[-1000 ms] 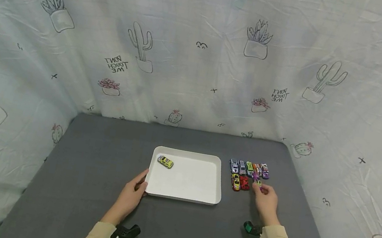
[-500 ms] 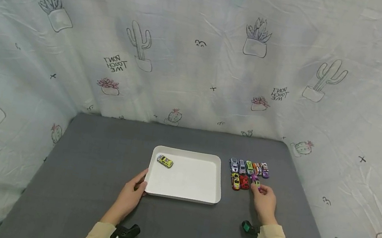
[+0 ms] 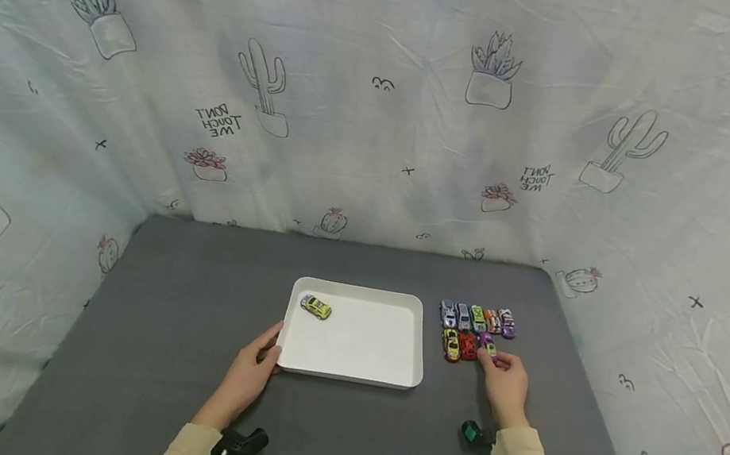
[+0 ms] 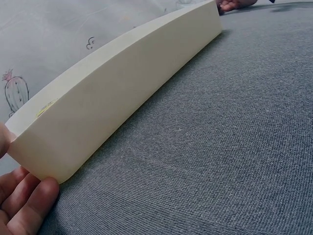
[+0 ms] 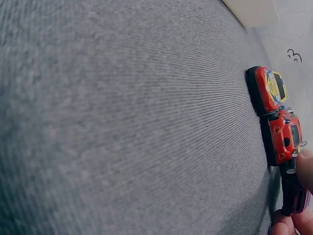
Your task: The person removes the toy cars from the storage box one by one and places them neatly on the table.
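My left hand [image 3: 251,375] grips the near left corner of a white tray [image 3: 348,374]; in the left wrist view the thumb is at the tray's rim and the fingers [image 4: 41,205] are at its lower corner. A yellow toy car [image 3: 316,307] sits in the tray's far left part. My right hand [image 3: 507,384] pinches a purple toy car [image 3: 487,345] between thumb and fingers, right beside a red toy car [image 3: 467,346]. That red car also shows in the right wrist view, where the purple car [image 5: 296,198] is partly covered by the thumb.
A yellow-and-red toy car [image 3: 451,344] stands left of the red one. Behind them several more toy cars [image 3: 478,319] form a row, right of the tray. Grey cloth [image 3: 335,448] covers the table, and a cactus-print curtain [image 3: 382,126] hangs around it.
My right hand has shifted slightly left with the purple toy car, which now lines up closer to the red car. The left hand and tray stay in place.
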A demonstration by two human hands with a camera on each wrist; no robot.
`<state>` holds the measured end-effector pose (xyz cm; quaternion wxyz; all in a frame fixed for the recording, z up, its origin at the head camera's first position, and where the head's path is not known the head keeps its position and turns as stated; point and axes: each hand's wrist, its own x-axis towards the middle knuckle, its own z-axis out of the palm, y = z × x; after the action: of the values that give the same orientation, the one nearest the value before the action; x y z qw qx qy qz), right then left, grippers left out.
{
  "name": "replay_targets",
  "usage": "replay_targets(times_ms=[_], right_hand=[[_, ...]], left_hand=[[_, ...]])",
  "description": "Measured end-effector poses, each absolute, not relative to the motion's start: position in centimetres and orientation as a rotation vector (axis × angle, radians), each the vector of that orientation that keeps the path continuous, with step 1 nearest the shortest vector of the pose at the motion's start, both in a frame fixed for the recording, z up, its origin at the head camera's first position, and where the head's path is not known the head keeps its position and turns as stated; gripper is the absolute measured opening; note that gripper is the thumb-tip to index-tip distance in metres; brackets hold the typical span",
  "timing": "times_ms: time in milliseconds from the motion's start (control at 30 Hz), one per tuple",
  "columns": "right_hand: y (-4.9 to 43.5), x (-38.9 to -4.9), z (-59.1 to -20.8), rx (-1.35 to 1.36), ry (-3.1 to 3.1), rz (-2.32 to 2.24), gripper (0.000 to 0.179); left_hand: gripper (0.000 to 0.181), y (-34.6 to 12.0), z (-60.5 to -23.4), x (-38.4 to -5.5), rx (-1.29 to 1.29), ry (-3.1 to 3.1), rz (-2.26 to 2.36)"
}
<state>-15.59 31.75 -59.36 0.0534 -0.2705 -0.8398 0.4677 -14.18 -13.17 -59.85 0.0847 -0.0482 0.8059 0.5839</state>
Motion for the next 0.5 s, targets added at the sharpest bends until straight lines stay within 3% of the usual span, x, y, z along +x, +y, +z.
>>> replay_targets(times_ms=[500], right_hand=[[31.59, -15.66, -58.61, -0.842, -2.579, 1.436, 0.060]], left_hand=[[0.051, -13.22, -59.34, -14.35, -0.157, 2.385, 1.744]])
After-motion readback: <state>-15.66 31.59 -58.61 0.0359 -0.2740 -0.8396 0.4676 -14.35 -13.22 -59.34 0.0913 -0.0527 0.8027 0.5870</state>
